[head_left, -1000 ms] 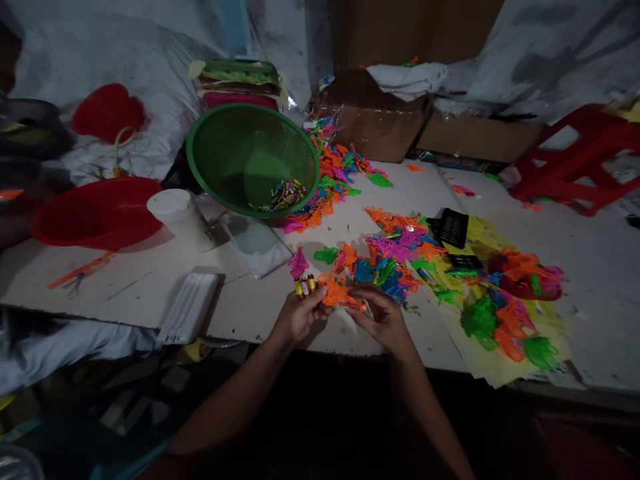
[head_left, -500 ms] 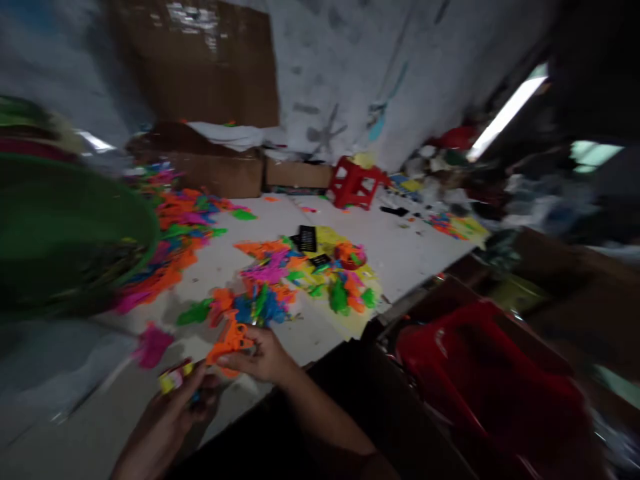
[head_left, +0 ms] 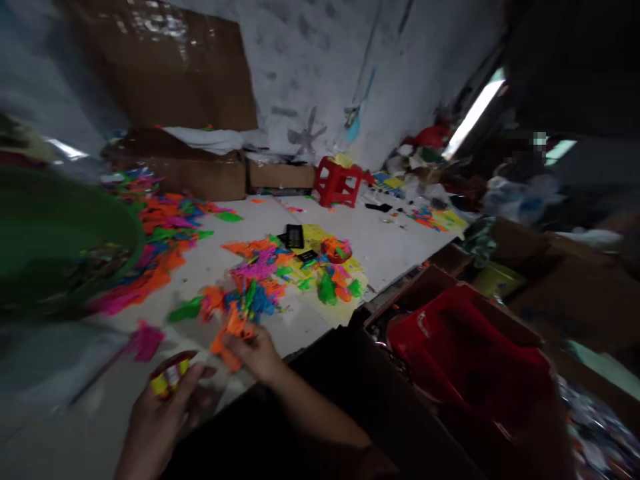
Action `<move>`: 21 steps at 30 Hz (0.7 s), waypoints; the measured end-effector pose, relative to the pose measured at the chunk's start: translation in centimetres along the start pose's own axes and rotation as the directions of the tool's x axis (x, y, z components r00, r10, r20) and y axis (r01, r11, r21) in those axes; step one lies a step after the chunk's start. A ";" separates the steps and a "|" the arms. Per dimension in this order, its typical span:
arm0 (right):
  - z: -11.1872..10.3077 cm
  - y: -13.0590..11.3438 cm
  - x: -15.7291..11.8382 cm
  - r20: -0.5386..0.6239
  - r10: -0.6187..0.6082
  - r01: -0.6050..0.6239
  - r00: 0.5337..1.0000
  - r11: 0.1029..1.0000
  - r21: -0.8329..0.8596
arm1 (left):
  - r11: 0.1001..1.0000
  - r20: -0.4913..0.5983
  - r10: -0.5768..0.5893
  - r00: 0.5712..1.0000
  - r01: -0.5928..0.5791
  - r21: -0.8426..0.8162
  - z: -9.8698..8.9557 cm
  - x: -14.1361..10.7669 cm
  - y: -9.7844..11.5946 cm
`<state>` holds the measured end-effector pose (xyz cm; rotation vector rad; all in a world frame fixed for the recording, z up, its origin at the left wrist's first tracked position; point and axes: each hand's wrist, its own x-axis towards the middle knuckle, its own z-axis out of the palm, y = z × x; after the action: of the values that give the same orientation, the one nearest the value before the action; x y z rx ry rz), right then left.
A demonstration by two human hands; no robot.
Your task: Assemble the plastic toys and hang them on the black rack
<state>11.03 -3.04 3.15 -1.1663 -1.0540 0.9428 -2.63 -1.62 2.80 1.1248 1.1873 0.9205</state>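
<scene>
My right hand (head_left: 261, 357) pinches an orange plastic piece (head_left: 231, 340), shaped like a toy pistol, between thumb and fingers over the near part of the table. Lower left, my left hand (head_left: 163, 413) is closed around a small yellow and dark red thing (head_left: 170, 377), perhaps a roll; blur hides its exact kind. The two hands are apart. Just beyond the orange piece lies a pile of bright plastic pieces (head_left: 257, 267) in orange, pink, blue and green. A magenta piece (head_left: 146, 340) rests alone beyond my left hand.
At left stands a big green basin (head_left: 135, 223), with more coloured pieces (head_left: 170, 213) beside it. A red stool (head_left: 337, 181) and cardboard boxes (head_left: 200, 177) are at the back of the white table (head_left: 390, 243). A red container (head_left: 450, 333) sits to the right, below the table edge.
My hands have drawn apart; the left no longer meets the orange piece, which stays in my right hand. The view has shifted right, so the surroundings appear further left.
</scene>
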 end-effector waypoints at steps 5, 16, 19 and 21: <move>-0.7 0.0 -0.5 -0.026 0.034 -0.033 0.999 0.997 0.065 | 0.999 0.147 0.021 0.989 -0.015 -0.040 0.9 -1.2 -0.3; -0.8 0.3 0.3 0.028 0.037 -0.039 0.999 0.998 0.046 | 0.988 0.234 0.018 0.972 0.018 -0.151 1.7 0.4 -0.2; -0.7 -0.1 0.6 -0.031 -0.013 0.011 0.999 0.998 -0.065 | 0.994 0.195 0.020 0.981 0.002 -0.111 2.1 1.0 -0.6; -0.6 0.1 0.7 -0.036 -0.034 0.029 0.999 0.993 -0.115 | 0.995 0.164 0.021 0.986 -0.005 -0.102 2.3 1.2 -0.8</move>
<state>11.80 -2.49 3.13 -1.2532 -1.1047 0.8416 -0.16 -1.07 1.81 1.1062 0.9893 0.8705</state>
